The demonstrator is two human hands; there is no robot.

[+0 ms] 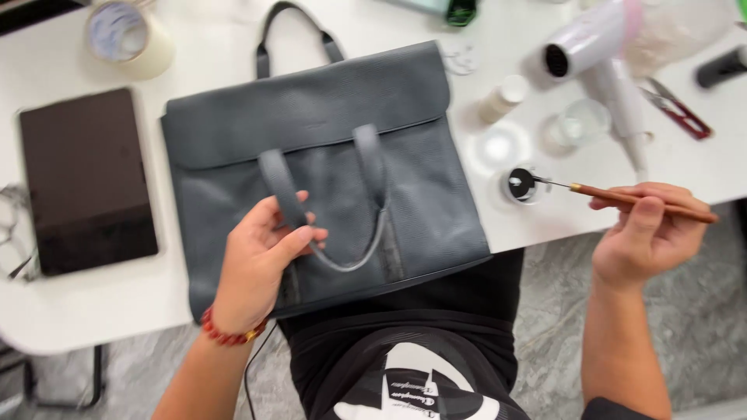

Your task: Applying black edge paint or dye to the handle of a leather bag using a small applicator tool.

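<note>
- Grey leather bag (327,167) flat at table (93,311) centre, lower edge overhanging toward six o'clock.
- Left hand (261,260) at seven o'clock, closed around bag's front handle (284,190), thumb and fingers pinching strap.
- Right hand (646,229) at three o'clock, clasping thin wooden-handled brush (638,200), tip dipped in small dark jar (523,185).
- Best, judging from this: load tip sparingly, wipe excess on jar rim, keep handle lifted and taut, stroke along strap edge.
- Hair dryer (599,54) at one o'clock, glass cup (583,123) beside; tape roll (128,35) at eleven; dark tablet (85,179) at nine.
</note>
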